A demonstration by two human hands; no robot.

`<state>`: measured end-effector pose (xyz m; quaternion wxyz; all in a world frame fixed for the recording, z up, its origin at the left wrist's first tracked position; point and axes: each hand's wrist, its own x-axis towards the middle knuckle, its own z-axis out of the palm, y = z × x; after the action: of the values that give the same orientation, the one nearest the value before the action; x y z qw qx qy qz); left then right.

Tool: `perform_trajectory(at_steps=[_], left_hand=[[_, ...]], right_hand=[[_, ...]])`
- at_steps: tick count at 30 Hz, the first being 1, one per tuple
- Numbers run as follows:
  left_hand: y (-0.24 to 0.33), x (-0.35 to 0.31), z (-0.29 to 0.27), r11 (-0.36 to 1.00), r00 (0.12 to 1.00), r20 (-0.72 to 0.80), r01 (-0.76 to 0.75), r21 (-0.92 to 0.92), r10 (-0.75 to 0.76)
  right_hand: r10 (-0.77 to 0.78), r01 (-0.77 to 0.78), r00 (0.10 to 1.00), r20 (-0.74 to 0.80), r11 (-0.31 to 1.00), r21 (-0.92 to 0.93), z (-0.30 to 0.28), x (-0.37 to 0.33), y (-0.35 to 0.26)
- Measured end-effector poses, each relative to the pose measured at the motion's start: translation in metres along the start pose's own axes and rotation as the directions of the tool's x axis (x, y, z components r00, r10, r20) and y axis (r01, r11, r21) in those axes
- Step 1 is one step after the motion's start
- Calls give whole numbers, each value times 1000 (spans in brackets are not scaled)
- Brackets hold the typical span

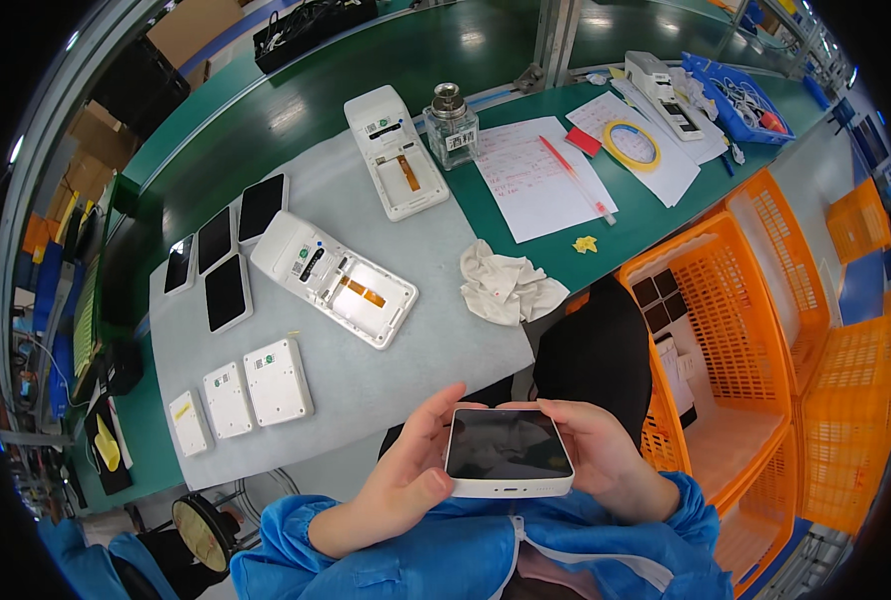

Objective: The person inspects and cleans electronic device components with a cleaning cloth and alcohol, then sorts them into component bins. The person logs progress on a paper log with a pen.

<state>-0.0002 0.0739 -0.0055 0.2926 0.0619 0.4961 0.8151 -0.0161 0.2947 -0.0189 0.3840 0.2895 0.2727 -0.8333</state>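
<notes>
At left on the counter (551, 256), dark-screened units (229, 293) lie farther off, with white units (278, 382) nearer, backs up; right of them rest two open white housings (336, 280). Near the body, the left hand (406, 485) grips one side of a white device (509, 446) (screen up), the right hand (598, 450) the other. The step in hand looks like viewing that screen; the next move calls for an even grip. Orange crates (731, 300) stand at right.

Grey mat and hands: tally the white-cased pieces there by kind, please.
Dark-screened units on the mat: 4
Squarish white units, screwed side up: 3
Long open white housings: 2
Dark-screened device in left hand and right hand: 1
Total: 10
</notes>
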Motion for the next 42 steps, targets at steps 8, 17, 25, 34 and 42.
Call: perform_trajectory(at_steps=[8,17,25,34,42], left_hand=[[1,-4,-2,993,992,-47,117,13,-116],[-2,-5,0,984,997,1,83,-160,-83],[-8,2,-3,932,986,-26,149,-330,-167],[-20,2,8,646,876,331,482,-592,-350],[-33,-3,-1,697,876,434,447,-561,-212]], right_hand=[[30,-30,1000,6,999,28,0,1,2],[23,-21,987,156,1000,-16,-9,-8,-4],[-234,262,963,135,932,-252,6,-21,8],[-523,555,821,230,635,-537,-9,-32,-7],[-649,696,704,291,546,-466,-12,-35,-10]])
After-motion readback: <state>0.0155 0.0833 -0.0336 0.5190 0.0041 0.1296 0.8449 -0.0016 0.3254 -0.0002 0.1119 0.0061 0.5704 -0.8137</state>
